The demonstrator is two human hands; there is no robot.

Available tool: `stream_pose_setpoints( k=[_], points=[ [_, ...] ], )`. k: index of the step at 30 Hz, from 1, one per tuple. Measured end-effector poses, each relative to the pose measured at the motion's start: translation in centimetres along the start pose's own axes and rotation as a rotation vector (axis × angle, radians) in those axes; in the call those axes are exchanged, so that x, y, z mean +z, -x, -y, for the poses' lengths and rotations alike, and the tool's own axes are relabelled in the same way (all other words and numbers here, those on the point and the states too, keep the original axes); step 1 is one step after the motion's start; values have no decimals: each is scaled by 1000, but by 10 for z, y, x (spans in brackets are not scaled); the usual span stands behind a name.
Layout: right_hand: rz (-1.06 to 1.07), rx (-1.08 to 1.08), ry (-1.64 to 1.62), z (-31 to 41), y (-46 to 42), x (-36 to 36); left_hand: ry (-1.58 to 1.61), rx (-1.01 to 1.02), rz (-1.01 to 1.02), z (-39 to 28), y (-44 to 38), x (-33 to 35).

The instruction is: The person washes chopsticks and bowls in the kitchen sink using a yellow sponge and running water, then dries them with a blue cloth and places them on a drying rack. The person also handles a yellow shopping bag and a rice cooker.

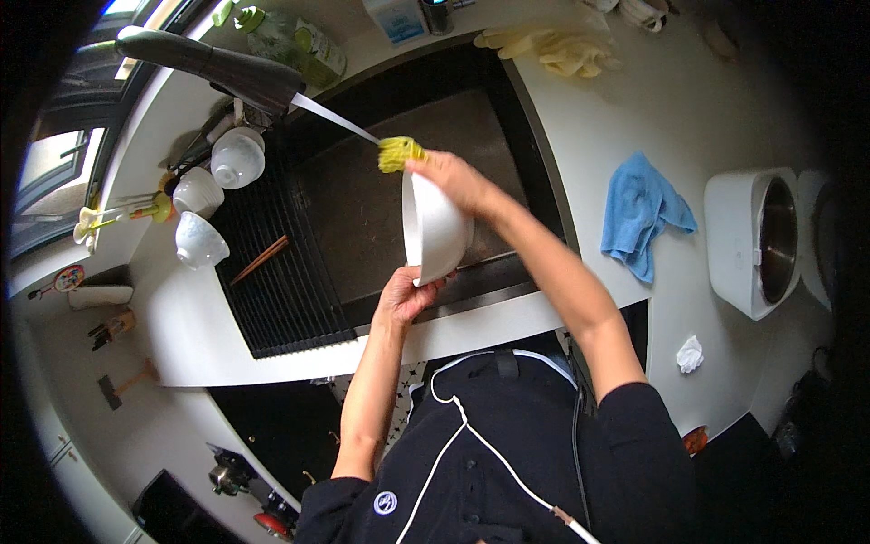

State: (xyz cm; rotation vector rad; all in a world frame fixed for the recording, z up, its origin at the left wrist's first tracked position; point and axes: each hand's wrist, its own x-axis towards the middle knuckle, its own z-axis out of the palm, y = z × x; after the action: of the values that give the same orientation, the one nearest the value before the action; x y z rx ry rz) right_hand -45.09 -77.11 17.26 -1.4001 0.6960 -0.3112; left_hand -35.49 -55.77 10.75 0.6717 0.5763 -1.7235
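Over the dark kitchen sink [442, 122], my left hand [406, 296] grips the lower rim of a white bowl [438, 231], which is tilted onto its side. My right hand [452, 180] is at the bowl's upper rim and holds a yellow scrubbing sponge [399, 155] in its fingertips. A stream of water runs from the black faucet [224, 71] to the sponge. A pair of brown chopsticks [259, 260] lies on the black roll-up drying rack [272, 299] at the left of the sink.
Several bowls [238, 160] stand at the rack's left edge. Green bottles [292, 44] are behind the faucet. Pale rubber gloves [557, 51], a blue cloth [639, 211], a white appliance with a metal bowl [744, 241] and a crumpled tissue [690, 355] are on the right counter.
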Motion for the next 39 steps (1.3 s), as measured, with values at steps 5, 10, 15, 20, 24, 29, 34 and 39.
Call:
stream_pose_setpoints(
  k=[5, 10, 15, 20, 24, 29, 34, 39],
  points=[
    [250, 294, -409, -40, -15, -22, -776, 212, -124, -18, 13, 52],
    [249, 437, -344, -30, 20, -46, -1143, 309, -156, -61, 9, 73],
    [103, 371, 38, -8, 50, -53, -1613, 363, -78, -94, -16, 91],
    [-223, 326, -151, -59, 72, -61, -1245, 300, -126, -93, -25, 113],
    [-362, 286, -457, -71, 89, -45, -815, 518, -168, -114, -60, 85],
    [-418, 304, -640, -84, 100, -37, -628, 704, -148, -118, -103, 117],
    [-407, 290, -673, -78, 104, -36, -892, 896, -545, -138, -129, 110],
    [-444, 245, -608, -92, 100, -37, -1380, 1047, -672, -133, -129, 117]
  ],
)
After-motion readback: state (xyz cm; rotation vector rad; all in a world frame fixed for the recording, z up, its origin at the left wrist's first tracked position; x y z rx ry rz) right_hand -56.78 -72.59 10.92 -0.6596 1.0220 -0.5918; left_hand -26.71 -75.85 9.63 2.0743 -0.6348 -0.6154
